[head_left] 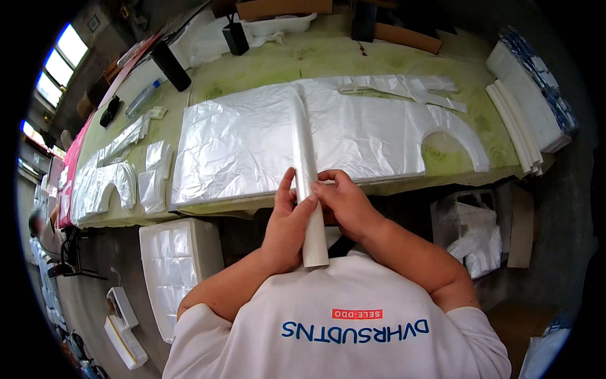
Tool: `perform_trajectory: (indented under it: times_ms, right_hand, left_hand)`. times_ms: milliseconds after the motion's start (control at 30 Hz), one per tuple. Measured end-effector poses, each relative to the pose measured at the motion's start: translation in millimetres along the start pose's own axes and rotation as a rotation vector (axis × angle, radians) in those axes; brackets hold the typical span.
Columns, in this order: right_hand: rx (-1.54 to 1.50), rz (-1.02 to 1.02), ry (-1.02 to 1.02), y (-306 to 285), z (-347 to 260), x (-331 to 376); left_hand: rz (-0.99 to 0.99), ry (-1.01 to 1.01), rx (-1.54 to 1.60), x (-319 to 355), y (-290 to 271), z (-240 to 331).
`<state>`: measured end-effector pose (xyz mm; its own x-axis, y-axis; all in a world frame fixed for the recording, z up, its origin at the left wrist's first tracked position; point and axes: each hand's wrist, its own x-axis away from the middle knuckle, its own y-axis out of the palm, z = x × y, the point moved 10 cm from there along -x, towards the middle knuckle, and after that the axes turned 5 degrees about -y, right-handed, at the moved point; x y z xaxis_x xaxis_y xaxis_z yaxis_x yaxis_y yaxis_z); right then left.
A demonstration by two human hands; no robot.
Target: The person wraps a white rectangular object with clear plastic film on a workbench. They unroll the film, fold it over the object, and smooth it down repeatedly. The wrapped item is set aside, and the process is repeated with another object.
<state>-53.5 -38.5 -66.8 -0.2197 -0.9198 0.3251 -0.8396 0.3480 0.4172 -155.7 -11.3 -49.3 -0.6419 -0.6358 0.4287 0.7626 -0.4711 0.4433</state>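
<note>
Both my hands are closed around the lower part of a long, pale rolled plastic sheet. My left hand grips it from the left, thumb laid along its front. My right hand holds it from the right, and some of its fingers are hidden behind the roll. The roll's near end points at my shirt, while its far end lies over a large stack of clear plastic bags. That stack has a curved cut-out at its right end and reaches the table's front edge.
Smaller plastic pieces lie at the table's left. Along the far side stand black cylinders and a bottle. White rolls rest by a white box at right. Below are a white bin of folded plastic and a seated person.
</note>
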Motion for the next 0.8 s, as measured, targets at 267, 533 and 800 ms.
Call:
perform_trajectory:
  times_ms: [267, 533, 800]
  right_hand:
    - [-0.161, -0.021, 0.003, -23, -5, 3]
    - [-0.268, 0.068, 0.032, -37, -5, 7]
    - [0.223, 0.132, -0.049, -79, -27, 16]
  left_hand:
    - [-0.072, 0.454, -0.861, -28, 13, 25]
    - [-0.068, 0.501, -0.799, -59, 38, 33]
    - [0.051, 0.756, -1.227, -101, 56, 59]
